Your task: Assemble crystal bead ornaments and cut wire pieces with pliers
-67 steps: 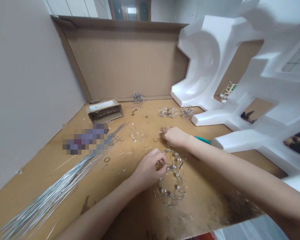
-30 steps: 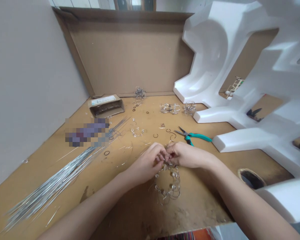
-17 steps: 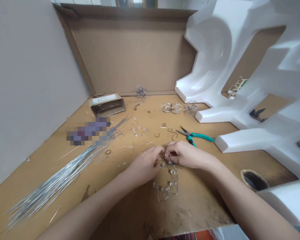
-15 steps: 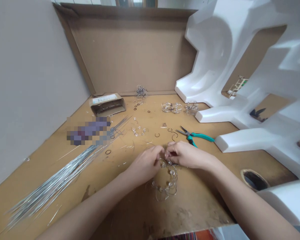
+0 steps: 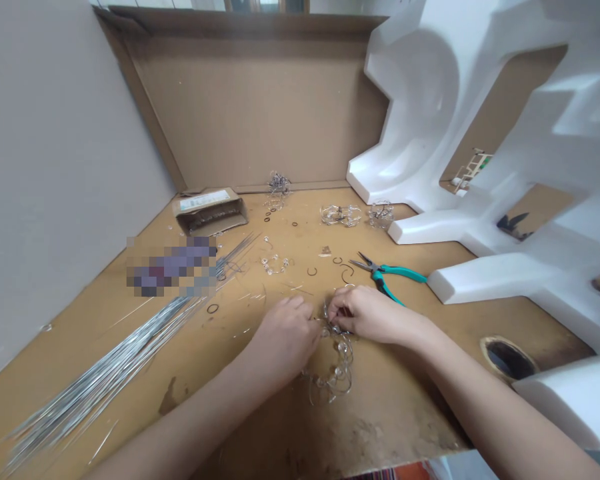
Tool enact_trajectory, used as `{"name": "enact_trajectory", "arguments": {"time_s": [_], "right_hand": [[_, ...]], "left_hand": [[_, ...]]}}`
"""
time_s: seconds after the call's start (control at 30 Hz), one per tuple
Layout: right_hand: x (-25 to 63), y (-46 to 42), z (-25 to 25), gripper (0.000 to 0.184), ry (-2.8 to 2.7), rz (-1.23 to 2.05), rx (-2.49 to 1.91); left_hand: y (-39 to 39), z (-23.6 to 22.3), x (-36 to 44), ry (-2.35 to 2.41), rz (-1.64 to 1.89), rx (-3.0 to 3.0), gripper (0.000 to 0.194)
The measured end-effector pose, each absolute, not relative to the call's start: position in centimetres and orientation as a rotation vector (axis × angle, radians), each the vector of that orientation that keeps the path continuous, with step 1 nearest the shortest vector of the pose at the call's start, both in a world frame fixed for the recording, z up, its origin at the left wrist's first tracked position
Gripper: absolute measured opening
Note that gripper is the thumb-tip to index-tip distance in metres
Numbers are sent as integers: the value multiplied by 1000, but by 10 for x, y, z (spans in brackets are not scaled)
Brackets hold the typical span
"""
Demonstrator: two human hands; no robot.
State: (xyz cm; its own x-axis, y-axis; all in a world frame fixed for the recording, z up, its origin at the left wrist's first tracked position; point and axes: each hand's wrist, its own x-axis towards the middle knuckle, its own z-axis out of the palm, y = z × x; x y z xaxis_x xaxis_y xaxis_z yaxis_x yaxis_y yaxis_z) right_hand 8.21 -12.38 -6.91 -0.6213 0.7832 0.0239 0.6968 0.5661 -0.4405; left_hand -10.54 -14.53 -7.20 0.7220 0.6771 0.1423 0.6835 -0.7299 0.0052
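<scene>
A ring of looped wire with clear beads (image 5: 341, 369) lies on the table under both hands, its far end partly hidden by them. My right hand (image 5: 367, 312) is closed, with thumb and fingers pinching the far edge of this beaded wire ring. My left hand (image 5: 286, 337) has its fingers curled at the ring's left side. Its back faces me, and whatever its fingertips grip is hidden. Just beyond the right hand lie long-nose pliers with teal handles (image 5: 397, 270), jaws apart. Small cut wire rings (image 5: 347, 272) are scattered near them.
A bundle of straight wires (image 5: 115, 363) stretches across the left side. Behind it stand a small cardboard box (image 5: 211, 212) and a pixelated purple object (image 5: 175, 263). Finished-looking wire shapes (image 5: 341, 215) sit at the back. White foam (image 5: 460, 283) borders the right, near a round hole (image 5: 509, 359).
My left hand has drawn slightly left and down, away from the right hand, its fingers curling more. My right hand keeps its pinch on the ring. The view has shifted a little.
</scene>
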Motion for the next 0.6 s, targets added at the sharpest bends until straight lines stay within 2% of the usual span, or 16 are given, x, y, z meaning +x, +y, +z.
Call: {"name": "enact_trajectory", "arguments": {"time_s": [0.1, 0.37, 0.6], "right_hand": [[80, -125, -70, 15, -2542, 527, -1257], [77, -126, -71, 14, -2279, 335, -1575], [76, -128, -74, 12, -2331, 496, -1466]], "left_hand": [[-151, -75, -101, -1125, -61, -2834, 17], [-156, -76, -97, -1178, 23, -2768, 28], [-156, -75, -97, -1198, -4, -2752, 22]]}}
